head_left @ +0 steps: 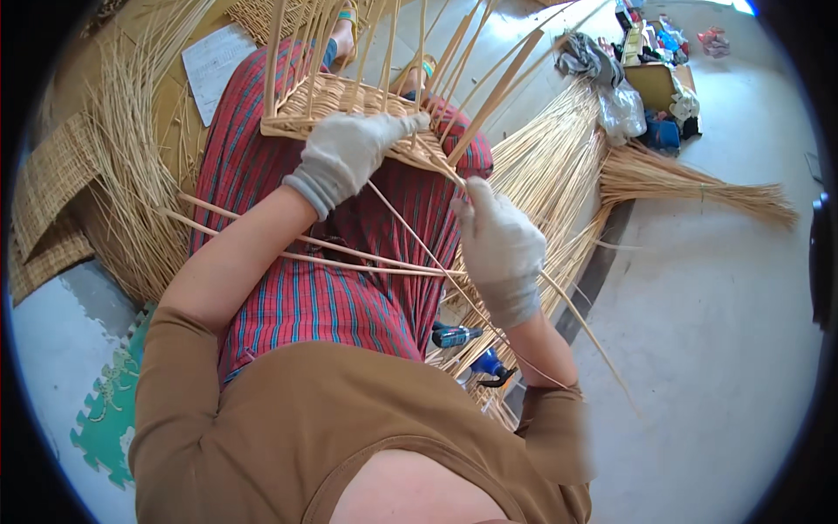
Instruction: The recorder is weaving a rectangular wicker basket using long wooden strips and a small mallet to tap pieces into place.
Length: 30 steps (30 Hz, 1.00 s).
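Observation:
A partly woven wicker basket (327, 96) rests over my lap, its upright stakes pointing away from me. My left hand (345, 150), in a pale knitted glove, is closed over the basket's near edge, thumb stretched along the weave. At the basket's right corner, my right hand (502, 244), gloved alike, pinches a wicker strand between thumb and fingers. Long loose rods (367, 263) run from beneath my left arm to the right hand. A thinner strand (410, 229) crosses below the basket toward my right forearm. Part of each palm is hidden.
Loose wicker strands (541, 166) spread over the floor at right, beside a tied bundle (698, 185). More strands (131, 166) lie at left near woven mats (57, 179) and a paper sheet (214, 65). A power drill (456, 335) lies by my right leg. Bags and boxes (650, 92) stand far right.

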Motion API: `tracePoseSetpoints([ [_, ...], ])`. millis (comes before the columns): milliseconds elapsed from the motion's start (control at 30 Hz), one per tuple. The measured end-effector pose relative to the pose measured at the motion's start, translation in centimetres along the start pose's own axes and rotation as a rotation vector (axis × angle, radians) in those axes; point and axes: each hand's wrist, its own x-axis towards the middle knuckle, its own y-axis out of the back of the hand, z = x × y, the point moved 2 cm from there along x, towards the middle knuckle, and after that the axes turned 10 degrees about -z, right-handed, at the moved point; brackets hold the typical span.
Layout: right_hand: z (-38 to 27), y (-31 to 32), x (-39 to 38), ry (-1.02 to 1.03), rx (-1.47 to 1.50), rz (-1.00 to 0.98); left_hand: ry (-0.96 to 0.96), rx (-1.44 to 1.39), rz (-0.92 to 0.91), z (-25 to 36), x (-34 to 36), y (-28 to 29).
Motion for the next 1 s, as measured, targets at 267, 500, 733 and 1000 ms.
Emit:
tracePoseSetpoints([
  [267,-0.6,-7.2,6.2,0.385,-0.035,0.285,-0.020,0.334,-0.085,1.3,1.0,2.2],
  [500,-1.1,-8.1,4.9,0.336,0.138,0.412,-0.180,0.205,-0.133,-0.2,2.4,2.4],
  [733,1.1,-11.9,0.6,-0.335,1.723,-0.064,-0.075,0.378,-0.254,0.7,2.8,1.9],
  [1000,3.8,-4.5,8.7,0.122,0.907,0.357,-0.088,0.403,-0.031,1.4,2.4,-1.8],
])
